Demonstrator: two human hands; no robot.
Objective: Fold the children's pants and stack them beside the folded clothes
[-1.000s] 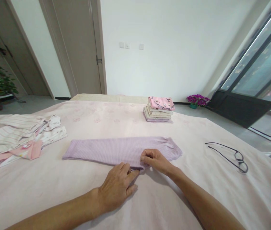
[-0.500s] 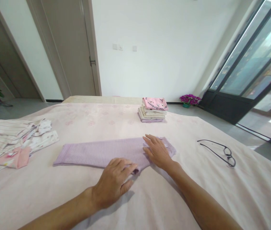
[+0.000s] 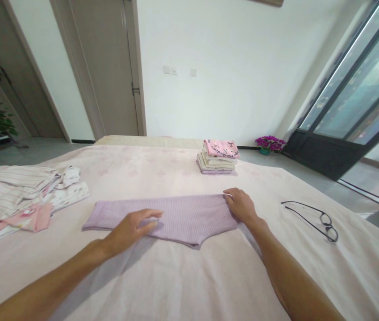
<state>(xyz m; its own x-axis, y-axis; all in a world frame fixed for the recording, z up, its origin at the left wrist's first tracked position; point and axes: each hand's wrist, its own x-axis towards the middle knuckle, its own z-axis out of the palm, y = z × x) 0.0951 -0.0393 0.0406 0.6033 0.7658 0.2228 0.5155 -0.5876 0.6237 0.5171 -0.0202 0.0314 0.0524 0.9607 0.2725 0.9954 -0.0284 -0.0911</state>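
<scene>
Lavender ribbed pants [image 3: 179, 218], folded lengthwise, lie flat across the bed in front of me. The legs point left and the crotch corner juts toward me. My right hand [image 3: 240, 204] is closed on the waist end at the right, with a small white bit, perhaps a label, showing by its fingertips. Over the near edge of the legs is my left hand [image 3: 134, 227], its thumb and fingers apart and nothing in its grasp. Whether it touches the fabric I cannot tell.
A loose pile of clothes [image 3: 25, 191] lies at the left. Farther back sits a stack of folded clothes [image 3: 218, 158], a pink printed one on top. Black-framed eyeglasses [image 3: 323, 220] rest at the right on the pale pink bedsheet [image 3: 162, 285].
My left hand has moved left along the pants. My right hand has gone from lying flat on the waist end to gripping its edge, and the fabric there is smoother.
</scene>
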